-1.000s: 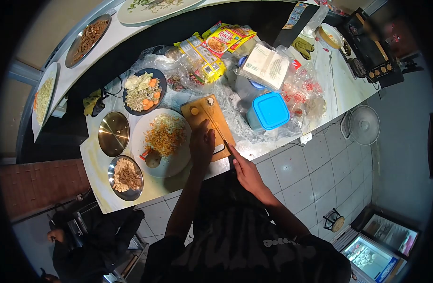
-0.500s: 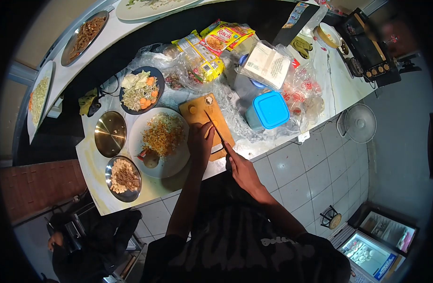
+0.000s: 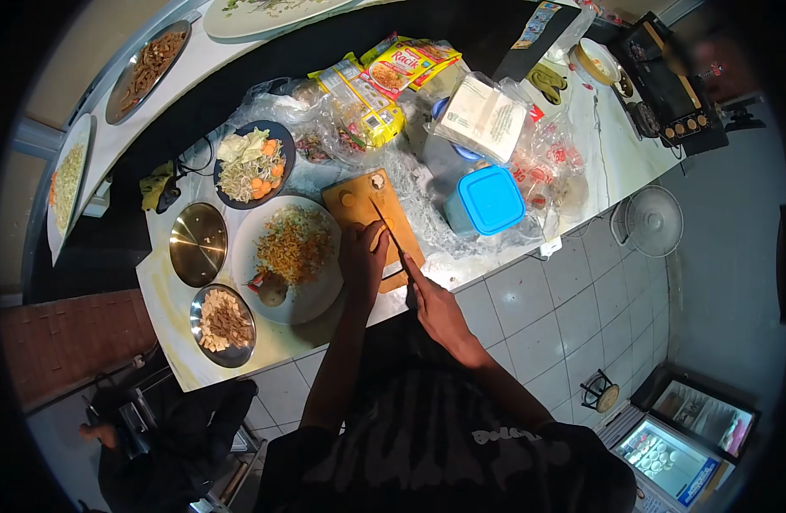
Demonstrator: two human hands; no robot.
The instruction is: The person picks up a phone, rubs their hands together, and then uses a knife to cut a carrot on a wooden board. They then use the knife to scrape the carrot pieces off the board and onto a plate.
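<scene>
In the head view a wooden cutting board [image 3: 337, 188] lies at the counter's front edge. My right hand [image 3: 444, 312] is closed round the handle of a knife [image 3: 391, 229], its blade slanting over the board. My left hand [image 3: 363, 256] rests on the board beside the blade, fingers bent and pressed together; whatever they pinch is mostly hidden. A round yellowish slice [image 3: 348, 198] sits near the board's far end. Left of the board stands a large white plate [image 3: 312, 312] holding chopped orange and pale vegetables [image 3: 289, 248] and a round brownish vegetable [image 3: 272, 291].
Further left are a shiny metal plate [image 3: 199, 246], a plate of pale cubes [image 3: 218, 316] and a dark plate of vegetables [image 3: 256, 175]. Yellow seasoning packets [image 3: 397, 68], plastic bags and a blue-lidded container [image 3: 491, 201] stand behind and right. Another person's hand [image 3: 102, 434] shows lower left.
The view has shifted slightly. My hands and the knife stay almost in the same place on the board. The other person's hand at lower left has moved slightly.
</scene>
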